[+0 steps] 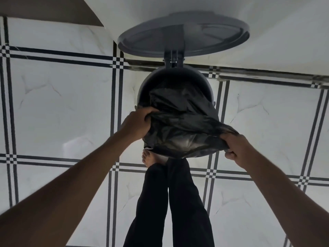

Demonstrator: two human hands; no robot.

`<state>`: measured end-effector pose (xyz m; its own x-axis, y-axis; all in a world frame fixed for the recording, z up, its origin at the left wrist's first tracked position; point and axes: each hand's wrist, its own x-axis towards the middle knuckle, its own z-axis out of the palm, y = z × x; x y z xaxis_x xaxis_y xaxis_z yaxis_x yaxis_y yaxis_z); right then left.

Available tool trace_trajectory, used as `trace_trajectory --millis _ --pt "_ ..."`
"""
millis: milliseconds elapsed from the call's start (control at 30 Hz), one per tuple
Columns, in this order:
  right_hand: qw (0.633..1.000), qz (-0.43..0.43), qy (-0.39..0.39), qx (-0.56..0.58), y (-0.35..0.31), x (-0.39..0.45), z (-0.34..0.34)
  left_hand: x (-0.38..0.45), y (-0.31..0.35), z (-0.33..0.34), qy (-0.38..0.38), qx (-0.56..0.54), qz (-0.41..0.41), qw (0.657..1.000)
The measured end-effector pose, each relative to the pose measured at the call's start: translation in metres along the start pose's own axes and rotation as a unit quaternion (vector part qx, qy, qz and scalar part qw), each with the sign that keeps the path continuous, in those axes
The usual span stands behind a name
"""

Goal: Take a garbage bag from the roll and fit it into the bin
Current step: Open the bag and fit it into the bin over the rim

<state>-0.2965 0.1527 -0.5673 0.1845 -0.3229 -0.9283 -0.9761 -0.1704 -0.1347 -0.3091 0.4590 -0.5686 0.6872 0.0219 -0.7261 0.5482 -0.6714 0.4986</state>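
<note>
We see the left hand (138, 123) and right hand (237, 148) with fingers closed on opposite edges of the black garbage bag (183, 125), stretched over the open bin (175, 77) on the tiled floor (62, 107).

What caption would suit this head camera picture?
Both hands, left and right, stretch a black garbage bag over the open pedal bin.

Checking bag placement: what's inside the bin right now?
The far end of the black garbage bag hangs into the bin; both hands hold its mouth outside the rim. The bin's bottom is covered.
</note>
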Motion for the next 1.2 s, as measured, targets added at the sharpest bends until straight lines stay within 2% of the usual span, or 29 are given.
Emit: trace_trajectory --millis 100,200,300,400,500,633,800,1000,1133,1200 --pt "0.983 -0.104 -0.052 -0.143 -0.015 -0.015 0.007 0.005 0.005 0.002 0.046 0.01 0.001 0.999" --pt "0.955 -0.222 -0.083 -0.178 -0.03 -0.018 0.018 0.014 0.009 -0.002 0.097 0.015 -0.003 0.995" --pt "0.93 -0.315 -0.03 -0.186 -0.043 -0.003 0.026 0.027 0.009 -0.006 0.13 0.03 0.009 0.991" --pt "0.898 -0.392 0.08 -0.185 -0.057 0.017 0.029 0.042 0.008 -0.011 0.171 0.058 0.03 0.983" --pt "0.881 -0.401 0.173 -0.182 -0.067 0.034 0.023 0.058 0.006 -0.014 0.192 0.074 0.041 0.978" --pt "0.862 -0.394 0.234 -0.218 -0.073 0.049 0.006 0.069 0.009 -0.013 0.219 0.06 0.048 0.973" --pt "0.794 -0.472 0.219 -0.314 -0.073 0.053 0.0 0.076 0.006 -0.015 0.254 0.105 0.078 0.958" --pt "0.741 -0.527 0.186 -0.372 -0.087 0.057 0.01 0.08 -0.003 -0.021 0.249 0.119 0.13 0.952" --pt "0.727 -0.537 0.181 -0.387 -0.105 0.071 0.019 0.093 -0.009 -0.027 0.242 0.137 0.077 0.957" --pt "0.718 -0.536 0.197 -0.399 -0.116 0.079 0.023 0.102 -0.008 -0.029 0.242 0.135 0.076 0.958"
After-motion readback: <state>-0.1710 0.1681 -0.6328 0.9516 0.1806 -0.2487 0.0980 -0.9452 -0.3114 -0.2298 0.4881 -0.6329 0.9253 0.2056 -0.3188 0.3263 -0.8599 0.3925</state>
